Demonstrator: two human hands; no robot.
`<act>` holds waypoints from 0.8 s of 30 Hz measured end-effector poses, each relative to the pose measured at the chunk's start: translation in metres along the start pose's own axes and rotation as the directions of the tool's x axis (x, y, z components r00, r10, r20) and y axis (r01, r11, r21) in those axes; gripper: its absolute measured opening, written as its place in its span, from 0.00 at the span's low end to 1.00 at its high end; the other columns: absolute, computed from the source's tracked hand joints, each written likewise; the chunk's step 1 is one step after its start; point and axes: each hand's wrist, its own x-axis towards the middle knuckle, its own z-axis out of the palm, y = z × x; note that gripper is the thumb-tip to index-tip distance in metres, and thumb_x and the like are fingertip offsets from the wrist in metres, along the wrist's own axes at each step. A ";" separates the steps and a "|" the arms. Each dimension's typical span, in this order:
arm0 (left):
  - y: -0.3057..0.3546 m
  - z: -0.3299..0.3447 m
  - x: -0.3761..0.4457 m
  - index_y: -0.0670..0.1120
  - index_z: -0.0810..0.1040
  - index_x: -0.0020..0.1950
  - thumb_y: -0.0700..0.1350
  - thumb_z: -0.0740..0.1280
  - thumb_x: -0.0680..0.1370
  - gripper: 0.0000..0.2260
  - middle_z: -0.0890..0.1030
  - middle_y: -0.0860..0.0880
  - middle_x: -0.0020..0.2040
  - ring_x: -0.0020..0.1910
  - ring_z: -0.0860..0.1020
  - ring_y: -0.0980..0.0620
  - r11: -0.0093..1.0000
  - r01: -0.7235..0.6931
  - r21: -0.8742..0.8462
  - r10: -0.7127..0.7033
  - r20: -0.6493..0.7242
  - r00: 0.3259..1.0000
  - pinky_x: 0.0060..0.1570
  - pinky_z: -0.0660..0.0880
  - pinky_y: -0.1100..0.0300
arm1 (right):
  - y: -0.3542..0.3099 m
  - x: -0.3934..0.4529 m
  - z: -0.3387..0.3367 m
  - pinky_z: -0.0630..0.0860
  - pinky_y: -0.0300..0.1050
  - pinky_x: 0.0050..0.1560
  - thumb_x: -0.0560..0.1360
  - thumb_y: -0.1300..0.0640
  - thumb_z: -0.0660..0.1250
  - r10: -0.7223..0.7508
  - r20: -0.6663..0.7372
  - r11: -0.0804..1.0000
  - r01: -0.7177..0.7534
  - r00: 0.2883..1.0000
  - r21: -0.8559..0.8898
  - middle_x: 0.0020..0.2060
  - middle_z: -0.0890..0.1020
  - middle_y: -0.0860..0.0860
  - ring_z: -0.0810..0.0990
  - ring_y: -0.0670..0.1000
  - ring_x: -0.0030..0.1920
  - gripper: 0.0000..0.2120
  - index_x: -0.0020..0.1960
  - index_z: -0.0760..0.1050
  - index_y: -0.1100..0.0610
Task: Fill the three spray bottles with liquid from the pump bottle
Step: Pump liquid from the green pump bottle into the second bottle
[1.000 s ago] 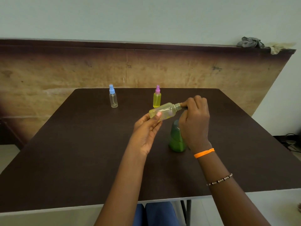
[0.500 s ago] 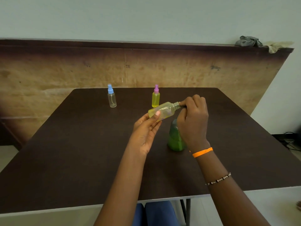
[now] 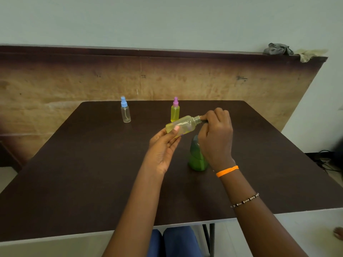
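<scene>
My left hand holds an uncapped clear spray bottle tilted on its side, with yellow liquid inside and its threaded neck pointing right. My right hand is curled over the top of the green pump bottle, which stands on the table. Its fingertips are at the tilted bottle's mouth, and the pump head is hidden under the hand. A spray bottle with a purple cap, full of yellow liquid, stands behind. Farther left stands a clear bottle with a blue cap.
The dark brown table reaches to a wooden panel at the back. Grey and beige cloths lie on the panel's top ledge at the right. My knees show under the table's near edge.
Both hands and all the bottles keep their places. Only the view shifts slightly.
</scene>
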 end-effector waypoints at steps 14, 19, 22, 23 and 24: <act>0.000 -0.001 0.001 0.41 0.77 0.52 0.35 0.65 0.75 0.06 0.81 0.45 0.49 0.49 0.80 0.53 1.000 -0.007 0.002 0.007 0.006 1.000 0.57 0.74 0.61 | 0.005 -0.002 0.002 0.65 0.46 0.36 0.68 0.70 0.54 -0.057 -0.016 0.997 0.056 0.998 -0.058 0.35 0.74 0.59 0.65 0.54 0.38 0.11 0.39 0.75 0.65; -0.002 -0.005 0.002 0.40 0.77 0.55 0.36 0.66 0.75 0.10 0.82 0.45 0.50 0.50 0.81 0.53 1.000 -0.013 0.026 0.012 0.024 1.000 0.56 0.75 0.62 | 0.002 -0.011 0.006 0.65 0.46 0.37 0.68 0.72 0.53 -0.031 -0.045 0.995 0.027 0.998 -0.094 0.35 0.73 0.60 0.64 0.54 0.38 0.12 0.39 0.75 0.65; -0.003 -0.011 0.003 0.41 0.77 0.55 0.36 0.67 0.74 0.10 0.82 0.45 0.51 0.52 0.81 0.52 0.998 -0.023 0.053 0.022 0.030 0.999 0.57 0.76 0.62 | 0.007 -0.016 0.011 0.66 0.49 0.36 0.68 0.74 0.54 -0.058 -0.057 0.991 0.050 0.997 -0.120 0.34 0.72 0.59 0.63 0.54 0.37 0.11 0.38 0.74 0.65; -0.003 -0.011 0.003 0.41 0.77 0.55 0.36 0.67 0.74 0.10 0.82 0.45 0.52 0.53 0.80 0.52 0.998 -0.022 0.054 0.020 0.030 0.999 0.57 0.75 0.61 | 0.007 -0.015 0.011 0.66 0.49 0.36 0.68 0.74 0.54 -0.060 -0.055 0.992 0.053 0.997 -0.118 0.34 0.72 0.59 0.63 0.54 0.37 0.11 0.38 0.74 0.65; -0.003 -0.011 0.003 0.41 0.77 0.54 0.36 0.67 0.74 0.09 0.82 0.45 0.52 0.53 0.80 0.52 0.998 -0.021 0.054 0.019 0.031 0.999 0.57 0.75 0.61 | 0.007 -0.014 0.010 0.66 0.49 0.36 0.69 0.73 0.54 -0.059 -0.051 0.992 0.053 0.997 -0.114 0.34 0.72 0.60 0.64 0.54 0.37 0.11 0.38 0.74 0.65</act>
